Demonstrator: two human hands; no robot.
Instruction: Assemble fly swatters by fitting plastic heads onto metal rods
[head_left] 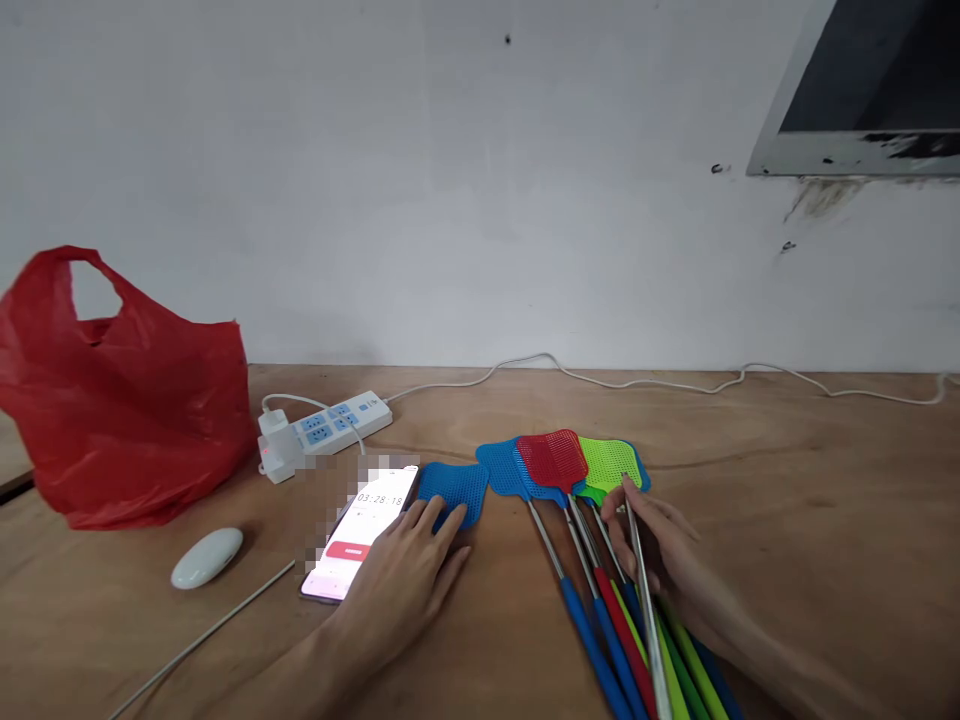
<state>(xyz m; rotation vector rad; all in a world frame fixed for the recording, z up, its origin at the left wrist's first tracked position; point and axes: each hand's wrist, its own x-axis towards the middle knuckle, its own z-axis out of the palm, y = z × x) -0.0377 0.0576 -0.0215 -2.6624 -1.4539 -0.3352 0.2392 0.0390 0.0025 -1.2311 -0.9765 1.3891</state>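
My left hand (409, 560) lies palm down with its fingers stretched out. Its fingertips touch a loose blue fly swatter head (459, 488) that shows no shaft. A silver metal rod (643, 590) is pinched between the thumb and fingers of my right hand (660, 535), its tip pointing away from me and its lower end leaving the view. Beneath that hand lies a fanned pile of fly swatters with metal shafts. A red swatter head (553, 458) and a lime-green swatter head (604, 462) overlap blue ones. The handles (615, 630) are blue, red and green.
Beside my left hand lies a lit phone (367, 520) showing a timer. A white power strip (337, 425) with a plugged-in charger stands behind it. Further left are a white oval object (208, 558) and a red plastic bag (135, 400). A white cable (637, 383) runs along the wall.
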